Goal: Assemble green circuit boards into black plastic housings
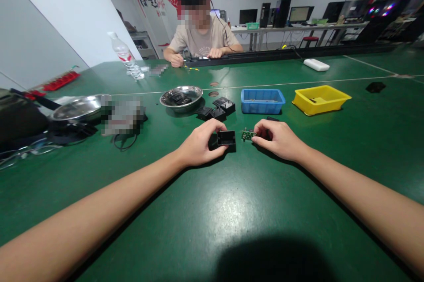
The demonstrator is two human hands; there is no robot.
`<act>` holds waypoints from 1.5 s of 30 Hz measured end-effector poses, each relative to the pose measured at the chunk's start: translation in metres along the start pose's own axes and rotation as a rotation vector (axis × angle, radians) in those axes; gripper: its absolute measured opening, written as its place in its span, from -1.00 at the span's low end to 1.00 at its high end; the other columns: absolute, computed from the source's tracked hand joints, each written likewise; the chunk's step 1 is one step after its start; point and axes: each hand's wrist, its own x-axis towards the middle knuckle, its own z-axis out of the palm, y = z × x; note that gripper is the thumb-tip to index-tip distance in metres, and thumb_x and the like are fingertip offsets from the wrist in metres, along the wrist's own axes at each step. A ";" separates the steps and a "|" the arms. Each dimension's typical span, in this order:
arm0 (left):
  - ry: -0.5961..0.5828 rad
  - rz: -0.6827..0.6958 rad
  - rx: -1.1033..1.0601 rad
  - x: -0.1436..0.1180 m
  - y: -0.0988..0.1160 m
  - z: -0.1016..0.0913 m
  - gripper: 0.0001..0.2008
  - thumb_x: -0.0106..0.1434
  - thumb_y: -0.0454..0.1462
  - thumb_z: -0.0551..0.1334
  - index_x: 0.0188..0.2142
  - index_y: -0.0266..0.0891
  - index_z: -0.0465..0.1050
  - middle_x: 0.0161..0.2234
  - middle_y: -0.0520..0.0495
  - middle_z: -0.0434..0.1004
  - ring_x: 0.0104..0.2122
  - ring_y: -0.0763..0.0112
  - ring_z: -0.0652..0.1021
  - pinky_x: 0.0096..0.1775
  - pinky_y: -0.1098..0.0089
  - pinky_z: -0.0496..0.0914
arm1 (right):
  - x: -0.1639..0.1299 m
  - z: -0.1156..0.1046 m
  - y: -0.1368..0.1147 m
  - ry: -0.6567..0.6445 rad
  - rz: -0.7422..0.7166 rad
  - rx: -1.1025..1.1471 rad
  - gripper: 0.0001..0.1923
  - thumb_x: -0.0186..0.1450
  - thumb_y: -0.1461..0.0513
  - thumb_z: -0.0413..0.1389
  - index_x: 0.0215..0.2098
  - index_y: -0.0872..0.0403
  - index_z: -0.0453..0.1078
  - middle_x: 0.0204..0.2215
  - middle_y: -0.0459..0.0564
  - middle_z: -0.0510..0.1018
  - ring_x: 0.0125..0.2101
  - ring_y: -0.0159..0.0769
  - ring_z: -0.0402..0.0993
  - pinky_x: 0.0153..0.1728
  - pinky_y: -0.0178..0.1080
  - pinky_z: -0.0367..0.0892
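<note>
My left hand point(202, 143) grips a small black plastic box point(228, 146) by its left side, thumb in front and fingers behind. The box's hollow side faces me. Just right of it, my right hand point(280, 140) pinches a small green circuit board point(247, 135) between thumb and fingers. A narrow gap separates board and box. Behind my left hand lie several black plastic cases point(224, 104) in a loose cluster. A dark piece point(273, 119) shows partly behind my right hand.
Beyond my hands stand a steel bowl point(165, 100) with black parts, a blue bin point(263, 106) and a yellow bin point(318, 107). A steel dish point(81, 112) and glasses point(29, 153) lie left. A water bottle point(127, 57) stands farther back. Across the green table point(212, 211) a person point(203, 37) works.
</note>
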 end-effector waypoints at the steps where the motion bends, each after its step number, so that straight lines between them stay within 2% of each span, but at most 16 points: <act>1: 0.003 0.002 0.000 0.000 0.000 0.000 -0.76 0.22 -0.22 0.28 -0.14 -0.22 0.36 -0.19 -0.09 0.54 -0.22 0.31 0.56 -0.15 0.30 0.48 | 0.000 0.000 0.000 -0.001 0.002 -0.004 -0.90 0.25 0.21 0.20 -0.37 0.05 0.38 -0.49 -0.12 0.50 -0.50 -0.38 0.32 -0.41 -0.30 0.22; 5: 0.009 0.013 0.006 0.000 0.000 0.000 -0.77 0.23 -0.22 0.27 -0.14 -0.22 0.35 -0.21 -0.08 0.53 -0.22 0.32 0.56 -0.14 0.31 0.47 | 0.000 0.000 0.000 0.018 0.014 -0.021 -0.91 0.25 0.21 0.19 -0.39 0.05 0.40 -0.50 -0.11 0.52 -0.52 -0.38 0.33 -0.42 -0.30 0.22; 12: 0.031 -0.006 0.023 -0.001 -0.001 0.001 -0.76 0.22 -0.23 0.27 -0.14 -0.22 0.34 -0.20 -0.09 0.53 -0.21 0.31 0.55 -0.13 0.29 0.47 | 0.001 0.000 0.009 0.176 0.065 -0.137 -0.80 0.30 0.23 0.11 -0.49 0.05 0.42 -0.52 -0.06 0.57 -0.49 -0.30 0.42 -0.35 -0.24 0.25; 27: 0.085 -0.029 0.027 0.000 -0.003 0.002 -0.79 0.22 -0.25 0.26 -0.15 -0.21 0.33 -0.20 -0.09 0.53 -0.21 0.30 0.55 -0.12 0.27 0.48 | 0.003 0.002 0.010 0.142 0.126 -0.154 -0.83 0.25 0.25 0.10 -0.49 0.06 0.44 -0.51 -0.05 0.59 -0.48 -0.28 0.46 -0.37 -0.25 0.24; 38: 0.096 -0.030 0.025 0.000 -0.003 0.003 -0.79 0.21 -0.25 0.26 -0.16 -0.22 0.34 -0.20 -0.09 0.53 -0.22 0.30 0.55 -0.13 0.27 0.48 | 0.003 0.003 0.011 0.148 0.110 -0.153 -0.82 0.26 0.23 0.09 -0.50 0.05 0.43 -0.52 -0.06 0.59 -0.49 -0.30 0.45 -0.38 -0.26 0.23; 45: 0.094 -0.022 0.028 -0.001 -0.004 0.003 -0.78 0.22 -0.26 0.26 -0.15 -0.22 0.34 -0.19 -0.08 0.52 -0.21 0.31 0.54 -0.11 0.30 0.47 | 0.003 0.004 0.010 0.141 0.149 -0.161 -0.82 0.25 0.23 0.10 -0.50 0.06 0.44 -0.51 -0.06 0.58 -0.48 -0.30 0.44 -0.36 -0.26 0.23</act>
